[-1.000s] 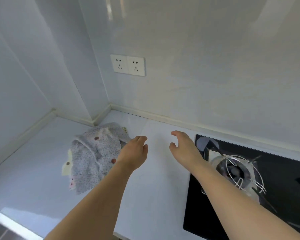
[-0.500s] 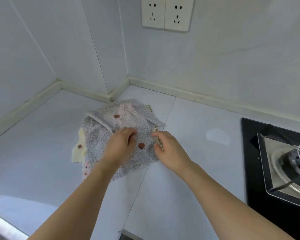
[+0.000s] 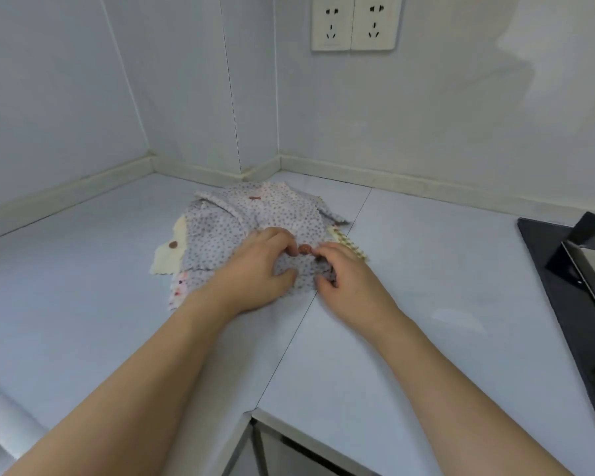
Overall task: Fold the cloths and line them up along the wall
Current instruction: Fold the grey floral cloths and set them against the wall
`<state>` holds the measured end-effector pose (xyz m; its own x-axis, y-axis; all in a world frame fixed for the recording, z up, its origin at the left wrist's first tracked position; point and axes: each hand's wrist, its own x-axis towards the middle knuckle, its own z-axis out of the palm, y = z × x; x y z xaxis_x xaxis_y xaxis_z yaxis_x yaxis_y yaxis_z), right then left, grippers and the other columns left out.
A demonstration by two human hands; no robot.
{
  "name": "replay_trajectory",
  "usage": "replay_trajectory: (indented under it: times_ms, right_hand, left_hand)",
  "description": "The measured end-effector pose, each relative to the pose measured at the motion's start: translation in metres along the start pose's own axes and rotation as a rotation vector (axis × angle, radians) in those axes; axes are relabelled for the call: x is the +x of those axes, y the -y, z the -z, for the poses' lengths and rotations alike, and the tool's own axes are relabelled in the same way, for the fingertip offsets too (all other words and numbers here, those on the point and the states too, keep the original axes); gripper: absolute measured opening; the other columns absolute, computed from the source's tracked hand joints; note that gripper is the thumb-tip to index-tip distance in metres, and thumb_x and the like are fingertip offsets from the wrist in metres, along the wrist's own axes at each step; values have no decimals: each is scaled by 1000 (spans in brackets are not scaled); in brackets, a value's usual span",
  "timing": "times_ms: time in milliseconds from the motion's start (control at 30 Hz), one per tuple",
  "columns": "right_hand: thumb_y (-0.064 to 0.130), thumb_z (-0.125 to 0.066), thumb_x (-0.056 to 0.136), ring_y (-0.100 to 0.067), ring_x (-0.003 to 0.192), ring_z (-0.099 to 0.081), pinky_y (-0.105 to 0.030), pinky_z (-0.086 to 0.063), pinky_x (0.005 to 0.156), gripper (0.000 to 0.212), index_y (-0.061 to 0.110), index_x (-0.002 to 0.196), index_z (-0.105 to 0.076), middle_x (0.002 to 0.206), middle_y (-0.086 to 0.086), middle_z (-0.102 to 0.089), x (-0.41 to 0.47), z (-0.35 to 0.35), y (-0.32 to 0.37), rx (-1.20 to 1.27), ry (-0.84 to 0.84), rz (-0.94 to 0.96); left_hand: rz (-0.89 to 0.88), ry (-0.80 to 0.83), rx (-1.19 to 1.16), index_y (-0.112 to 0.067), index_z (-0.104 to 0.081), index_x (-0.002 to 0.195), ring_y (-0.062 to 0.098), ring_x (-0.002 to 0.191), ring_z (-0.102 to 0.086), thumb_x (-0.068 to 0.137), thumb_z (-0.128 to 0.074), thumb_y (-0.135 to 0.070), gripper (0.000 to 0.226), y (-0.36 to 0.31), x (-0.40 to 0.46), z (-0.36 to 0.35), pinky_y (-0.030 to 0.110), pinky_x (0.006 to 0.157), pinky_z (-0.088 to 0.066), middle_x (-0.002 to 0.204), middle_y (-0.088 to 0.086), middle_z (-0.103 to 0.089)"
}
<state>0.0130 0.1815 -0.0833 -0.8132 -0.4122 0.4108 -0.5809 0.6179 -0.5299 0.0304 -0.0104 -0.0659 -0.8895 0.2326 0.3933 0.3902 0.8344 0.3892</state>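
A pile of cloths (image 3: 241,231) lies on the pale desk (image 3: 83,304), close to the inner corner where the walls (image 3: 426,115) meet. The top cloth is white-grey with small dots and some brown spots; it is crumpled, not folded. Under it, at its 9 o'clock side, a cream cloth (image 3: 167,259) with one brown spot shows its edge, and at 7 o'clock a pinkish printed edge (image 3: 179,292) comes out. At 3 o'clock of the pile a yellowish zigzag edge (image 3: 349,243) is visible.

The left hand (image 3: 255,273) rests on the near part of the dotted cloth, with fingers curled and the thumb under; it pinches a fold of the fabric. The right hand (image 3: 347,280) is just beside it, at its 3 o'clock, also with fingers bent and thumb tucked, gripping the same cloth at its near right corner. Between the two sets of fingertips there is a brown spot of the print.

At 12 o'clock from the pile, high on the wall, sits a double socket (image 3: 352,22). At 3 o'clock, well apart from the cloths, is the black edge of a gas hob (image 3: 564,286). A seam line (image 3: 289,345) runs across the desk from the corner toward the near edge.
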Motion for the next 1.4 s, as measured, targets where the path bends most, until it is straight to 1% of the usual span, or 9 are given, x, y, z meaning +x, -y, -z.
replay_trajectory:
  times_ms: [133, 367, 567, 733, 833, 1000, 1167, 1267, 1400]
  right_hand:
    - [12, -60, 84, -14, 115, -51, -30, -41, 100, 40, 13, 124, -58, 125, 1, -55, 1, 4, 3, -17, -19, -3]
    - [17, -63, 88, -12, 110, -52, -21, -38, 97, 30, 14, 117, -62, 117, 0, -57, 5, 10, 3, 69, -59, -76]
    - [14, -55, 88, -21, 105, -55, -27, -40, 92, 21, 13, 104, -68, 109, -1, -64, 9, 10, -4, 18, -276, -1]
    - [10, -52, 91, -17, 96, -53, -19, -36, 80, 23, 16, 105, -69, 98, 6, -65, 8, 16, -3, 24, -410, 14]
    - [5, -53, 92, -14, 96, -53, -13, -36, 80, 27, 19, 108, -69, 94, 13, -62, 3, 29, 9, 60, -481, 15]
    - [9, -55, 91, -7, 90, -58, -23, -45, 77, 24, 26, 102, -67, 94, 20, -64, -12, 76, 51, 243, -631, -28]
    - [9, -48, 90, -3, 54, -44, -17, -35, 52, 16, 14, 85, -62, 67, 5, -55, -37, 152, 84, 303, -668, -67]
    - [21, -43, 77, -14, 58, -36, -28, -27, 55, 28, -6, 71, -49, 63, -10, -42, -55, 200, 94, 345, -744, -124]
    - [21, -45, 64, -25, 58, -37, -35, -30, 56, 33, -12, 70, -45, 66, -16, -42, -74, 249, 94, 406, -778, -218]
  left_hand:
    - [-14, 3, 27, -21, -60, 107, 18, 112, -49, 79, -67, -32, 31, -5, 1, 0, 30, 100, -37, 117, -2, -56]
    - [18, -14, -63, -20, -66, 88, 14, 84, -57, 94, -57, -23, 12, -17, 13, 15, 33, 79, -48, 90, -5, -62]
    - [38, 47, -154, -24, -62, 85, 4, 67, -59, 96, -54, -24, 14, -31, 16, 25, 26, 67, -48, 74, -7, -64]
    - [65, 86, 76, -24, -60, 91, 17, 80, -61, 89, -48, -13, 17, -36, 18, 34, 40, 72, -52, 89, -6, -64]
    - [77, -33, 157, -23, -59, 95, 18, 74, -65, 91, -42, -13, 19, -61, 14, 47, 40, 67, -51, 92, -3, -62]
    - [77, -228, 186, -21, -57, 103, 25, 70, -60, 94, -40, -12, 22, -105, 6, 75, 33, 55, -45, 83, 1, -61]
    - [124, -202, -98, -24, -65, 91, 23, 73, -62, 92, -45, -11, 24, -155, 2, 122, 33, 65, -55, 79, 0, -67]
    - [164, -79, -362, -20, -68, 82, 13, 53, -56, 90, -53, -6, 22, -192, -7, 149, 17, 50, -47, 67, 1, -64]
    - [113, 7, -392, -17, -71, 84, 15, 52, -52, 88, -57, -5, 19, -225, -16, 169, 20, 48, -39, 69, 5, -64]
